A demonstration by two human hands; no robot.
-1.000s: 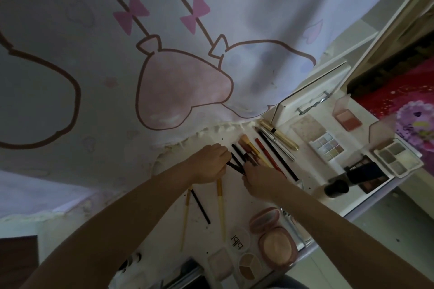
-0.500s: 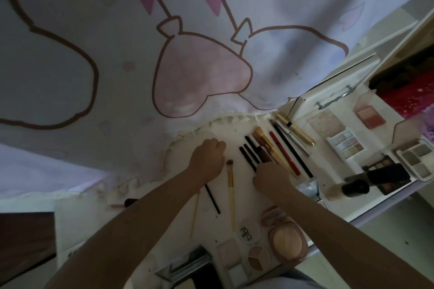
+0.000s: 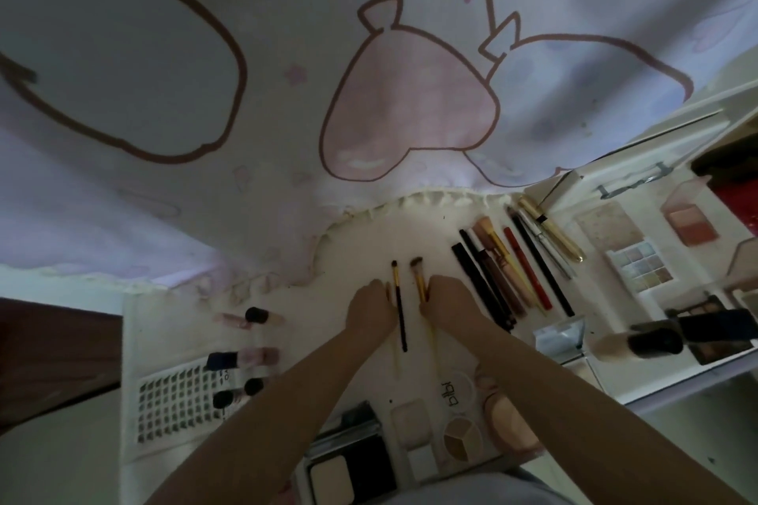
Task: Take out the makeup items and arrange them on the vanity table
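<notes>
On the white vanity table my two hands lie side by side with curled fingers. My left hand covers a thin pale-handled brush and seems to grip it. My right hand pinches a gold-handled brush whose bristles point away from me. A black-handled brush lies loose between both hands. Right of my right hand, several pencils and brushes lie in a slanted row.
Palettes and a blush lie at the right, with a black-capped bottle near the table edge. Compacts sit close to me. Lip glosses and a nail-tip sheet lie left. A printed curtain hangs behind.
Both hands left the slanted row and drew together at the table's middle. The gold-handled brush, lying loose half a second ago, is now under my right hand's fingers.
</notes>
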